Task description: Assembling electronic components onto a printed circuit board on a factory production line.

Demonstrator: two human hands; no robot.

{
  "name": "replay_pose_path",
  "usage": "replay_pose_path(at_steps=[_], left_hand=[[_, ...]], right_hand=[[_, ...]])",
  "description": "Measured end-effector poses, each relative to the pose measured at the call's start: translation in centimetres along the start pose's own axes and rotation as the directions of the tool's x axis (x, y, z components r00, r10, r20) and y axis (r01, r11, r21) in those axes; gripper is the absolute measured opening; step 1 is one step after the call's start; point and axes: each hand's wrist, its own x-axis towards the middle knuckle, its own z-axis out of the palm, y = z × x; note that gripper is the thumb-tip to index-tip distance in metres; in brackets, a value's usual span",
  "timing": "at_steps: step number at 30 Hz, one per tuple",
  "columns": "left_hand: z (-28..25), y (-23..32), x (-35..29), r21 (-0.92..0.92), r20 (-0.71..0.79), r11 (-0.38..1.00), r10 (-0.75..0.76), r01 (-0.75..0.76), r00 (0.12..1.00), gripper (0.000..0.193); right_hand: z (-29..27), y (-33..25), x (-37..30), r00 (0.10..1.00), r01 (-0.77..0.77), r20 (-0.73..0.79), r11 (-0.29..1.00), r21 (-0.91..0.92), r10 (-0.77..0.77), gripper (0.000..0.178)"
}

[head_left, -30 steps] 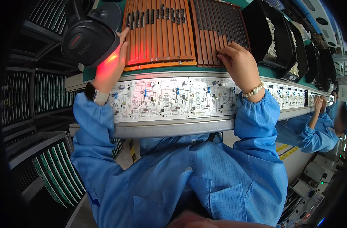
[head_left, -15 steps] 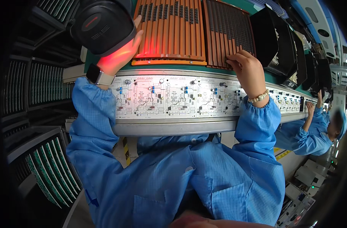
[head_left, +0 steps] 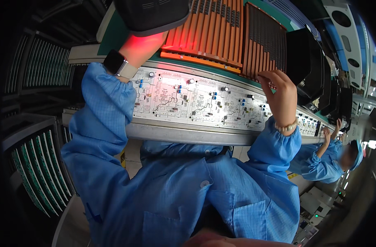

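My left hand (head_left: 144,50) reaches up by the near left corner of the orange slotted rack (head_left: 196,57). A black rounded device (head_left: 153,18) hides its fingers, and red light falls on the hand. My right hand (head_left: 279,96) is bent down at the near edge of the dark brown slotted rack (head_left: 256,61). Its thumb and forefinger are brought together; whatever lies between them is too small to make out. Below both hands runs a row of white circuit boards (head_left: 204,103) fitted with small blue, black and silver parts. Rows of small black components sit in both racks' slots.
A metal rail (head_left: 188,132) edges the bench in front of me. Black bins (head_left: 299,57) stand right of the racks. Shelving with upright green boards (head_left: 42,173) is at the left. Another person in blue (head_left: 319,162) works farther along at the right.
The view has shifted, so racks and boards appear tilted and farther right. My left fingers, seen before beside the orange rack, are now behind the black device. The right hand stays at the brown rack.
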Motion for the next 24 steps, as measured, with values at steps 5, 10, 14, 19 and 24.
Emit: replay_pose_path(at_steps=[5,10,14,19,24], left_hand=[[-4.1,-2.3,-0.2,-0.862,0.134,0.398,-0.419,0.314,0.898,0.036],[-5.2,-4.1,-0.2,-0.185,0.084,0.981,-0.043,0.057,0.996,0.043],[-4.9,-4.4,-0.6,0.186,0.153,0.981,0.02,-0.049,0.988,0.043],[-2.7,-1.7,-1.8,-0.967,0.218,0.061,-0.319,0.249,0.923,0.038],[-5.6,-4.4,-0.3,-0.843,0.023,0.501,-0.333,0.198,0.942,0.024]], right_hand=[[2.9,-9.4,-0.2,0.965,0.218,0.048,0.893,0.393,-0.257,0.024],[7.7,-14.7,-0.1,0.937,0.32,0.01,0.866,0.385,-0.35,0.017],[8.7,-16.0,-0.1,0.935,0.315,0.026,0.862,0.397,-0.353,0.017],[8.9,-16.5,-0.1,0.939,0.304,0.026,0.863,0.403,-0.343,0.016],[8.9,-16.8,0.0,0.944,0.295,0.028,0.878,0.377,-0.329,0.016]])
